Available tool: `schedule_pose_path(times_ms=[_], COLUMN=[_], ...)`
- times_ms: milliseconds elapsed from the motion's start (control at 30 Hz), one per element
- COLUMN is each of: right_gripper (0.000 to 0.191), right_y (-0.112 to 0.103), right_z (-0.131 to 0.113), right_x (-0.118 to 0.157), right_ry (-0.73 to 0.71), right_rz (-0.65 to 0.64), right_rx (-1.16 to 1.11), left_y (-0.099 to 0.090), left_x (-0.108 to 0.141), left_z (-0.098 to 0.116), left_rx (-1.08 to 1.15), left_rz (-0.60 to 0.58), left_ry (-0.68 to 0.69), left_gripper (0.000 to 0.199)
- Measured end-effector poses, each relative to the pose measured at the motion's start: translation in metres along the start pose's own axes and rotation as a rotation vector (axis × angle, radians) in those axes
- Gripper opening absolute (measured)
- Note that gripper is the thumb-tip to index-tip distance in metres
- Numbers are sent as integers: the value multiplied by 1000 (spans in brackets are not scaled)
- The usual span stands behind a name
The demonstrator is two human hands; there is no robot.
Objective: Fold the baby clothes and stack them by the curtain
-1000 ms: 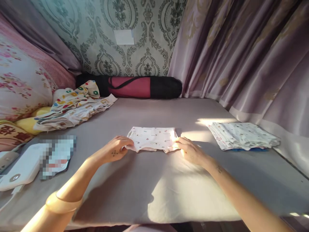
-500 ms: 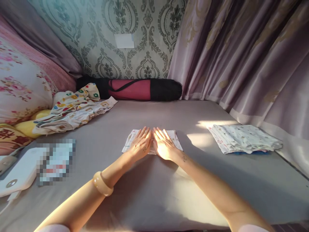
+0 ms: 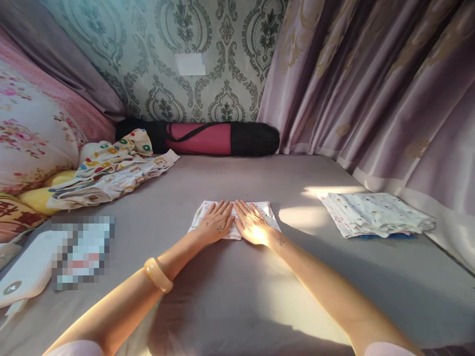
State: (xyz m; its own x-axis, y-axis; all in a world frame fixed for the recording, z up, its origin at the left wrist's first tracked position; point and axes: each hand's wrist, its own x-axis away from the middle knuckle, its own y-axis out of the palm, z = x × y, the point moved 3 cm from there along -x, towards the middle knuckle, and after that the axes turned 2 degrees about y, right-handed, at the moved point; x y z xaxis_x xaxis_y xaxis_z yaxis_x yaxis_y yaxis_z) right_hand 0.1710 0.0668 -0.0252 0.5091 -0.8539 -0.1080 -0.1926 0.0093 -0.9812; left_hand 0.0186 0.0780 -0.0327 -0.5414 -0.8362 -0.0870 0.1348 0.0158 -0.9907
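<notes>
A folded white cloth [image 3: 272, 209] with small coloured prints lies flat on the grey bed sheet [image 3: 237, 178]. My left hand [image 3: 216, 222] rests palm down on its left half, fingers stretched out. On the right half lies my right hand [image 3: 253, 222], also flat with straight fingers and lit by sunlight. The two hands are side by side, nearly touching at the thumbs. Both cover much of the cloth's middle. A yellowish bangle [image 3: 158, 275] circles my left forearm.
To the right sits a stack of folded printed cloths [image 3: 378, 212]. Loose printed clothes [image 3: 118, 173] are piled at the left, near a floral pillow [image 3: 33, 133]. A white device [image 3: 29, 267] with a cable is front left. Along the wall lies a pink and black roll bag [image 3: 200, 138].
The hands stay flat on the cloth, with the fingers only slightly shifted. The whole view has tilted a little.
</notes>
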Motion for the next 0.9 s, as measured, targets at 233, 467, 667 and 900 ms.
schedule_pose_path(times_ms=[233,467,667,900], right_gripper=[55,55,56,57], right_y=[1,3,-5,4], right_z=[15,15,28,36], right_x=[5,6,12,15], right_ry=[80,70,109,126], right_rz=[80,69,89,45], right_rx=[50,61,79,85], left_y=[6,8,0,9], left_x=[3,3,8,10], left_z=[-9,-10,-23,-31], left_rx=[-23,9,-4,6], left_rz=[65,60,130,80], left_ry=[-20,-3,-44,-58], left_gripper=[61,62,63,64])
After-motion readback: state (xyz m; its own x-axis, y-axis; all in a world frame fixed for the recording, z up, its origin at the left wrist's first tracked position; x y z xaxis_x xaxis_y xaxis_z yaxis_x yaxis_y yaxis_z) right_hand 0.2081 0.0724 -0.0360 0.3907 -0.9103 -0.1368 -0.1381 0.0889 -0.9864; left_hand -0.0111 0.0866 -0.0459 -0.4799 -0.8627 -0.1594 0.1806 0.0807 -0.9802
